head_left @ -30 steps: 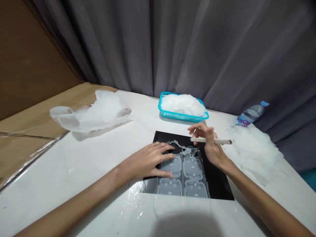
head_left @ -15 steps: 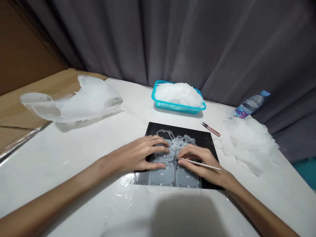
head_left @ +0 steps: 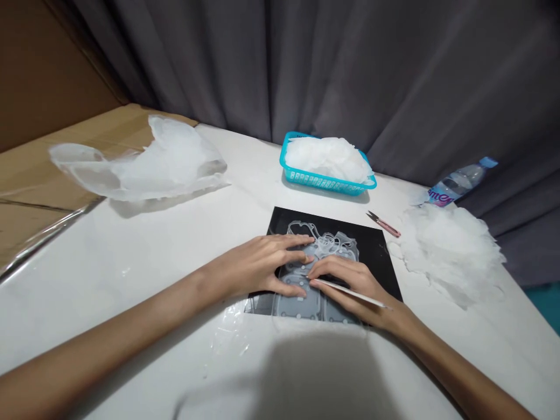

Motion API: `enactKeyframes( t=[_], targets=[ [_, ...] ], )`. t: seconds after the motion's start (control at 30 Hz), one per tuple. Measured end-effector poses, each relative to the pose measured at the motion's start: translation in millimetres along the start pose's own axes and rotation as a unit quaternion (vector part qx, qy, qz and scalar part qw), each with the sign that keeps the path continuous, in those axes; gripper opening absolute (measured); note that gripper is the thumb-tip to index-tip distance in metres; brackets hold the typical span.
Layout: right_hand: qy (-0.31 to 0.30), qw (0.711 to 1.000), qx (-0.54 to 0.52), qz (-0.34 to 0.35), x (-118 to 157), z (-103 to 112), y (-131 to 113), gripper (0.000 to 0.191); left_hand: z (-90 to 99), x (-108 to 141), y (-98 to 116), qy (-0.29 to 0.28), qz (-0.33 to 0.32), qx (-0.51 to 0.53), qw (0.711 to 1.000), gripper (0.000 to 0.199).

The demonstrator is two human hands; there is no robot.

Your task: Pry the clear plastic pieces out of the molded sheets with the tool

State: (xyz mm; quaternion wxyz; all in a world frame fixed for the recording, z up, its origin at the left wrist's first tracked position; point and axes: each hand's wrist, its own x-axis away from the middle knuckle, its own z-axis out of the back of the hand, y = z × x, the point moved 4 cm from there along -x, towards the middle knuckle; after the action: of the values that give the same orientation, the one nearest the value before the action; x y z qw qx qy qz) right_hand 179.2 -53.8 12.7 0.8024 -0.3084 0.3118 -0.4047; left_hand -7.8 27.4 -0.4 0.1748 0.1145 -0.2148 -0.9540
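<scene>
A translucent moulded sheet with several rounded rectangular panels lies on a black mat. My left hand rests on its left side, fingers spread and fingertips touching the panels. In my right hand a thin white stick-like tool is pinched like a pen, its tip down at the sheet between the panels, close to my left fingers. A tangle of thin clear trimmed strips lies on the upper part of the sheet. What the tool's tip looks like is hard to make out.
A turquoise basket heaped with white translucent pieces stands behind the mat. Pink-handled thread snips, a pile of thin white sheets and a water bottle are on the right. A crumpled plastic bag lies left, near cardboard.
The whole view has shifted slightly. My right hand has moved the tool's tip left across the sheet, nearer my left fingers. My left fingers are spread a little wider.
</scene>
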Motion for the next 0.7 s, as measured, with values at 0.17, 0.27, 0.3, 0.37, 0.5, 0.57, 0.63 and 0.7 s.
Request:
enactKeyframes(
  t=[0.17, 0.27, 0.3, 0.37, 0.5, 0.57, 0.63, 0.7],
  targets=[
    [-0.011, 0.998, 0.046, 0.028, 0.6, -2.1, -5.9, 0.014, 0.1, 0.0, 0.9, 0.005, 0.001, 0.013, 1.000, 0.064],
    [0.005, 0.991, 0.109, 0.077, 1.3, -7.7, -9.5, 0.015, 0.9, 0.1, 1.2, 0.011, 0.003, 0.021, 1.000, 0.063],
    [0.012, 0.987, 0.133, 0.092, 1.7, -9.6, -10.2, 0.015, 0.8, 0.1, 1.4, 0.008, 0.003, 0.018, 1.000, 0.063],
    [0.023, 0.978, 0.176, 0.109, 3.2, -12.1, -10.6, 0.014, 0.4, 0.4, 1.9, -0.001, 0.005, 0.006, 1.000, 0.063],
    [0.025, 0.973, 0.201, 0.112, 10.6, -8.5, -7.8, 0.018, 0.3, 1.7, 3.0, -0.011, 0.018, -0.010, 1.000, 0.062],
    [0.022, 0.977, 0.185, 0.106, 15.1, -4.5, -5.4, 0.019, 0.7, 2.3, 4.0, -0.011, 0.020, -0.010, 1.000, 0.062],
    [0.016, 0.981, 0.164, 0.100, 18.0, -2.1, -2.9, 0.018, 1.0, 2.6, 4.7, -0.009, 0.018, -0.005, 1.000, 0.062],
    [0.018, 0.982, 0.161, 0.099, 18.5, -2.0, -1.2, 0.016, 0.9, 2.6, 4.6, -0.005, 0.016, 0.000, 1.000, 0.062]
  ],
)
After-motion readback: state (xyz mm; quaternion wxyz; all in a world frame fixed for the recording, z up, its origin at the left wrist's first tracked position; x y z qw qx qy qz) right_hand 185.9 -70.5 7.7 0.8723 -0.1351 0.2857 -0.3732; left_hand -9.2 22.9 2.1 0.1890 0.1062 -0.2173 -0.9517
